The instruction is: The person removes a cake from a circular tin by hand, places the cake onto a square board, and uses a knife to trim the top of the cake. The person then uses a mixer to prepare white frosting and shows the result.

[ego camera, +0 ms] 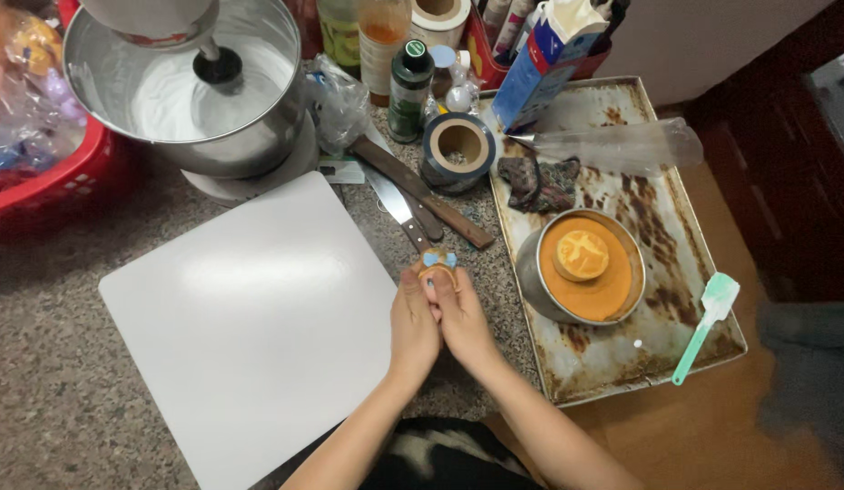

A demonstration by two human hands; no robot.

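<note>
**Both hands meet on a small orange-and-blue piece at the edge of the white board**

The left hand (413,327) and the right hand (458,319) are pressed side by side over the speckled granite counter (50,399), fingertips drawn together and pinching a small orange piece with pale blue bits (438,262) between them (too small to tell what it is made of). The piece sits just off the right edge of the square white board (250,327), which lies flat on the counter.

Just above the fingertips lie a knife with a dark handle (399,210) and a long flat wooden-handled tool (422,192), crossing each other. Beside them stands a roll of dark tape (458,151) on its side, core facing up.

To the right is a worn, rust-stained baking tray (662,218). On it rests a round metal cake tin (528,272) holding an orange cake (613,290), with a smaller round orange disc (582,255) lying on top. A mint-green spatula (708,325) lies at the tray's right edge, a clear plastic bottle (622,145) lies on its side near the top, and a dark crumpled cloth (535,183) sits beside it.

At the upper left, a stand mixer's steel bowl (277,100) holds white cream, next to a red basket (59,186). A dark green bottle (409,91) and a blue-and-white carton (540,68) stand behind.
</note>
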